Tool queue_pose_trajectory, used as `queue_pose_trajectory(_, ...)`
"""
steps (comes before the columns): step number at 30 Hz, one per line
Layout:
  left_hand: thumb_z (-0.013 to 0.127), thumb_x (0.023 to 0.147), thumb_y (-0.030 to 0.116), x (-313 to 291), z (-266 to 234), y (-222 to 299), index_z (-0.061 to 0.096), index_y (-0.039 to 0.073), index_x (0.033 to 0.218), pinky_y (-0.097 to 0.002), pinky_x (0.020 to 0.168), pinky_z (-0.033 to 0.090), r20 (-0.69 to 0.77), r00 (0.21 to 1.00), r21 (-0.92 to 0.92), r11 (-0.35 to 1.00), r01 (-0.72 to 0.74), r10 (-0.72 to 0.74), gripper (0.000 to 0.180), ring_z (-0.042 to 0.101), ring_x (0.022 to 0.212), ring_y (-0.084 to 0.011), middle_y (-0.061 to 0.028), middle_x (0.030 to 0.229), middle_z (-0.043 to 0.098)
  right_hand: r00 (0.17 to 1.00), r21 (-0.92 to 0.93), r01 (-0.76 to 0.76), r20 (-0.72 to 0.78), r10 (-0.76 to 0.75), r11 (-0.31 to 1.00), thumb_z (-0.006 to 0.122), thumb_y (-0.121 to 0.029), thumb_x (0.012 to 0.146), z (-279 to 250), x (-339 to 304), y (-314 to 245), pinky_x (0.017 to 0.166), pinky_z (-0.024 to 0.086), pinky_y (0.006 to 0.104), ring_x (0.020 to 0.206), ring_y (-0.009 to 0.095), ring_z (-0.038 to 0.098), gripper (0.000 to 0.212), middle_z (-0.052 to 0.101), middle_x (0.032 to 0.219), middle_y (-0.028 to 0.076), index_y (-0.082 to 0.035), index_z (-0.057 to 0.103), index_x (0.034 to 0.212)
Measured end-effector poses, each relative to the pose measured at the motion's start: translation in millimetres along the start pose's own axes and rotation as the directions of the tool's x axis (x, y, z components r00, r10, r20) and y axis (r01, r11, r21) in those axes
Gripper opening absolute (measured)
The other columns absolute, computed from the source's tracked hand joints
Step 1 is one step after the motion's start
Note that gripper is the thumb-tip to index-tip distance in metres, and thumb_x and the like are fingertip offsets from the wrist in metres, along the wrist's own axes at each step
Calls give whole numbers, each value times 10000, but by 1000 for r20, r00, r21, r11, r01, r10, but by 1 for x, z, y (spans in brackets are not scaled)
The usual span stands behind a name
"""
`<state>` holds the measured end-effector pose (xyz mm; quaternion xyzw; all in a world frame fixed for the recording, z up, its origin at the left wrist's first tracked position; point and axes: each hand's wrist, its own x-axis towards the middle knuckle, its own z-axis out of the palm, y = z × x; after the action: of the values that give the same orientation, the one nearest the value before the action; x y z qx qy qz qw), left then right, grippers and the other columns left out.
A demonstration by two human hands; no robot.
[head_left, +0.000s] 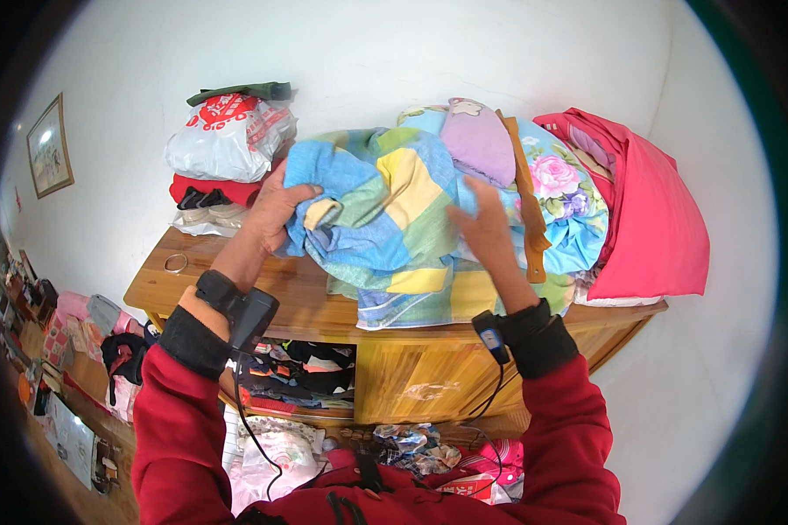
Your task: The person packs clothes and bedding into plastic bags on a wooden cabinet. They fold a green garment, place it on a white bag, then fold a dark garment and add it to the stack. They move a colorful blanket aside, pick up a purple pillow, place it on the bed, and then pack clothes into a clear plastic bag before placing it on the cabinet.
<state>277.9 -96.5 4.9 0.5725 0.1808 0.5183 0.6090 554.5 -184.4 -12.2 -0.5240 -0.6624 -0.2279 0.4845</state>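
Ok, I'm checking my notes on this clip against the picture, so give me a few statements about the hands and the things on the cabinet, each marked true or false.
1. The left hand grips a bunched edge of the checked blue, yellow and green blanket. True.
2. The right hand is closed in a fist around the blanket. False: its fingers are spread open against the cloth.
3. The blanket lies on the floor. False: it sits on the wooden cabinet top.
4. A red pillow lies to the right of the blanket. True.
5. A white plastic bag sits at the cabinet's left rear. True.
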Motion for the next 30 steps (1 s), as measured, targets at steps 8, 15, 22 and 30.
queue_pose_trajectory(8,543,721,-35,3,19,-35,419,47,1242,-274,834,440,283,958,236,966,-108,38,542,543,941,-140,-58,1064,565,934,-440,-229,150,323,868,633,-209,720,-84,2,34,847,397,417,1035,372,474,573,532,1044,219,-7,413,1208)
queue_pose_trajectory(15,592,705,72,14,57,-93,322,22,1308,-339,952,345,580,747,440,646,-624,325,663,398,1169,-247,-153,1271,390,782,116,-594,315,537,796,591,-132,764,-65,-24,71,660,486,333,775,222,578,494,543,921,107,-20,383,1199)
queue_pose_trajectory(22,599,706,222,-4,62,-87,271,21,1329,-344,935,362,446,884,717,536,-446,139,731,398,1161,-313,-149,1310,346,633,580,-734,395,666,354,518,-83,842,-68,-38,53,603,513,342,808,249,599,473,505,1017,103,-72,316,1269)
queue_pose_trajectory(30,614,721,289,-10,61,-87,271,22,1328,-352,939,357,435,889,734,515,-443,145,747,401,1157,-321,-161,1309,348,625,704,-684,431,651,190,524,-166,861,-61,-61,24,765,463,419,950,253,535,456,483,1099,131,-103,326,1267)
